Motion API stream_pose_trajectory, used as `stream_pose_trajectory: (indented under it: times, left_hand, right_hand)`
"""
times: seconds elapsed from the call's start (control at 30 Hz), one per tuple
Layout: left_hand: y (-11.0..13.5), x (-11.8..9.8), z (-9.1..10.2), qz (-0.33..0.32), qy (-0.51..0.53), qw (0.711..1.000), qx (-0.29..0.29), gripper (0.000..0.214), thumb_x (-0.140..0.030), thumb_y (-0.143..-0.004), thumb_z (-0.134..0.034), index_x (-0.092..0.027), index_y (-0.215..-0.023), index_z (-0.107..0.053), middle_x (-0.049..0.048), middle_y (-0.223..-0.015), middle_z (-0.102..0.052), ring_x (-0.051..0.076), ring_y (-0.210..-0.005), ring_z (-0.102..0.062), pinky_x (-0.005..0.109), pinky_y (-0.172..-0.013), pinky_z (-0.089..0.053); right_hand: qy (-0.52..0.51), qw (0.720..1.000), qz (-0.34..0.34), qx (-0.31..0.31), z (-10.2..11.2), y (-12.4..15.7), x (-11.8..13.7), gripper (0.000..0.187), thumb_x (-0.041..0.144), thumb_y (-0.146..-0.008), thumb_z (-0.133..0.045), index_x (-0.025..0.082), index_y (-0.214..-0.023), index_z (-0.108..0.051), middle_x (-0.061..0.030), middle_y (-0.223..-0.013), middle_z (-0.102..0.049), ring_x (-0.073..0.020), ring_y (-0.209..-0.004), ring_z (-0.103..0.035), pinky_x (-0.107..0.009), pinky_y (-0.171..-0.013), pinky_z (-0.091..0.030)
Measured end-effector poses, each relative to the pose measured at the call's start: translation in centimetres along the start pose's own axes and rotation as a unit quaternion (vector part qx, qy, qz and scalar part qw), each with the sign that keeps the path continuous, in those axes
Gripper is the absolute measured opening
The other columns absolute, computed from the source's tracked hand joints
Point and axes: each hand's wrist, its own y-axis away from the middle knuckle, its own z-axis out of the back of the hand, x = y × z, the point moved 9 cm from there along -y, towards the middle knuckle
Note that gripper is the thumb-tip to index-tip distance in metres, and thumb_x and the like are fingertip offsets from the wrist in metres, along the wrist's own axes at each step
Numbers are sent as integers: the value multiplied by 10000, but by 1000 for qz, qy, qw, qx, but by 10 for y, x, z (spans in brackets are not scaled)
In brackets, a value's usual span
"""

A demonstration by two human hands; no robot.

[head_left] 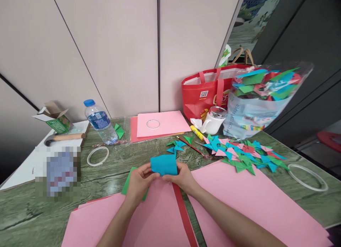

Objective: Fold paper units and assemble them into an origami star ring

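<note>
A small blue sheet of paper [163, 164] is held up between my two hands, over a stack of pink and red paper [160, 218]. My left hand [141, 181] pinches its lower left side, thumb in front and fingers behind. On the lower right side, my right hand [182, 177] grips it the same way. Green paper [128, 181] lies partly hidden under my left hand. Beyond the blue sheet sit some folded blue and green paper pieces [176, 146]. A big pile of folded colored paper pieces [239, 153] spreads to the right.
A water bottle [101, 122], a tape roll [98, 156] and a hammer-like tool [66, 137] are at left. Pink sheets [163, 122] lie at the back. A white mug [214, 121], red bag [194, 98] and plastic bag of folded paper [255, 105] stand at right. More pink paper [253, 201] lies at right.
</note>
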Motion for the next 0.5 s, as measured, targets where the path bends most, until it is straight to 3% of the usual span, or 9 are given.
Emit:
stream_pose_trajectory:
  times: [0.17,0.3,0.5]
  left_hand:
    - [0,9,4,33,15,999,-30,262,-225,-534,-758,-134,-771,-691,83,-755,-728,224,-710,-668,310,-687,-520]
    - [1,16,3,57,51,996,-41,295,-248,-494,-786,-127,-743,-687,88,-722,-727,217,-664,-670,314,-679,-524]
    - [1,23,3,75,89,992,-47,336,-244,-467,-809,-119,-753,-684,85,-701,-726,200,-645,-670,287,-665,-524]
  right_hand:
    - [-23,1000,-17,8,-4,1,-4,315,238,-510,-764,157,-793,-651,17,-696,-641,-122,-571,-534,-233,-536,-443]
    - [-26,999,-33,5,-5,2,-6,267,204,-513,-746,156,-758,-651,33,-647,-622,-106,-543,-512,-221,-524,-429]
    - [-5,999,-37,-10,-2,2,-10,341,187,-471,-763,164,-793,-652,34,-680,-630,-110,-566,-520,-225,-544,-437]
